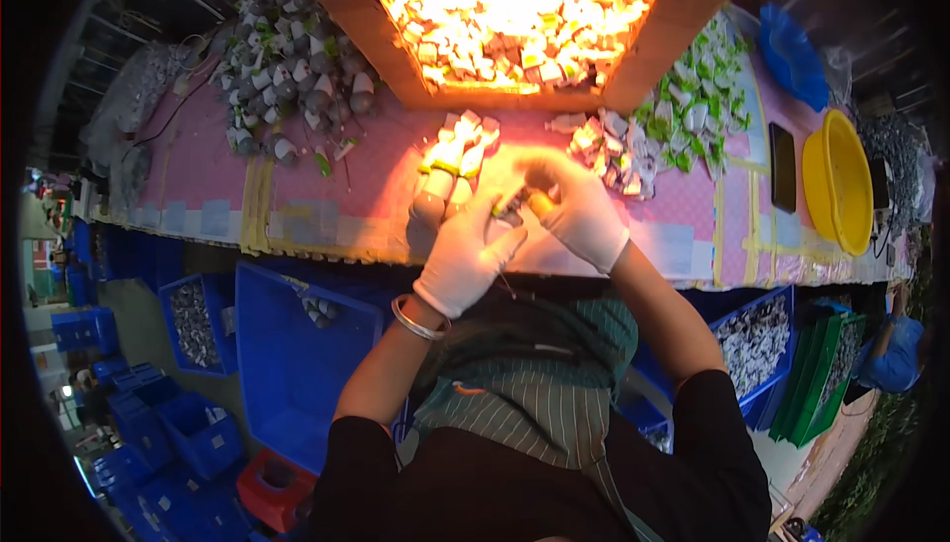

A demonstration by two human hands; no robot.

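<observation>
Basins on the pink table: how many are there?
2: the yellow basin at the right, and the blue basin farther back, slightly left of it. Others may be hidden.

Left hand (463, 261) faces right hand (582, 217) (curled).

Box (515, 100) on table (322, 207), parts (287, 82) left, basin (837, 186) right

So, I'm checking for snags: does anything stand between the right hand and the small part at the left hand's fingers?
Nothing visible does. The right hand is close to the small part in the left hand; I cannot tell whether they touch.
</observation>
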